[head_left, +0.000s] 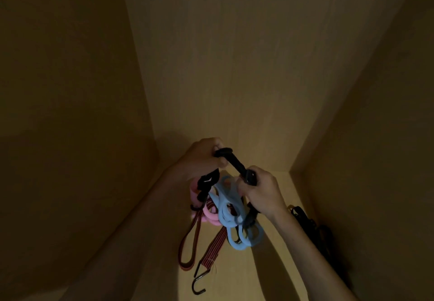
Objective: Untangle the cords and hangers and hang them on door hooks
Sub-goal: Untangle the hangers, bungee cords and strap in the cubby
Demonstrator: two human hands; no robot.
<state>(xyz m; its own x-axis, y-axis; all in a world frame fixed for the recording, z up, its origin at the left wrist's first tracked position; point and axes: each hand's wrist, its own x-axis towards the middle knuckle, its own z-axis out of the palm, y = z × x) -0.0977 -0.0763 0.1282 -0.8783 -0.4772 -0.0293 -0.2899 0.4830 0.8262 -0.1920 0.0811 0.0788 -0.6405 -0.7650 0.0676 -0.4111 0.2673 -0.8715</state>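
Observation:
In the dim head view my left hand [203,156] and my right hand [261,190] both grip a black cord [236,162], which stretches between them. From it hangs a tangle: blue plastic hangers [231,211], pink hangers [209,214] behind them, and a red striped elastic cord [212,251] ending in a metal hook [198,282]. A red loop [189,246] droops at the left of the bundle. More black cord [204,187] runs down under my left hand.
I am facing into a light wooden cabinet: back panel [234,66], side walls left and right, a floor panel [234,277] below. Another black strap [312,228] lies along the right wall on the floor.

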